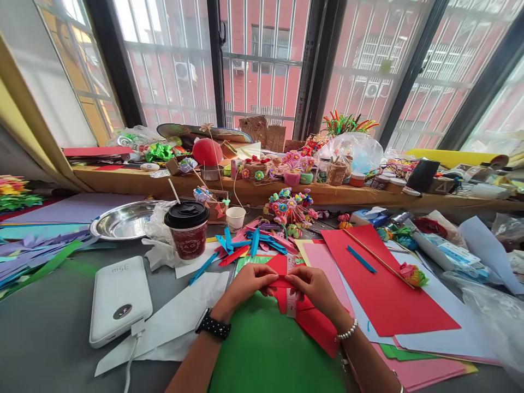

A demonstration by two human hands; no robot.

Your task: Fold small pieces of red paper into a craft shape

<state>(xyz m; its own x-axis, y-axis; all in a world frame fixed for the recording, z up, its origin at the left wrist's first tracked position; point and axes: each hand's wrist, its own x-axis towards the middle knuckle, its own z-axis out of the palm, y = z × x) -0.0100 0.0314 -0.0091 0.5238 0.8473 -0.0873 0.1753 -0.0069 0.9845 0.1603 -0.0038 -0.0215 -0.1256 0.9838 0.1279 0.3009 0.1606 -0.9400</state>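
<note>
Between my two hands, at the middle of the table, is a small piece of red paper (281, 281). My left hand (256, 281) pinches its left end, thumb on top. On the other end, the thumb and fingers of my right hand (308, 284) are closed. Under my hands lie a pale ruler (291, 305) and more red paper (317, 327), partly covered by my fingers. A green sheet (266, 349) spreads below them, nearest to me. Just beyond my hands rest folded blue paper strips (254, 243) and red ones.
Left of my hands stand a lidded dark red cup (188, 232), a white power bank (120, 300) with a cable and a metal plate (118, 221). To the right, a large red sheet (393, 289) lies over stacked coloured paper, with a stick flower (413, 274) on it. Craft flowers (291, 208) stand behind.
</note>
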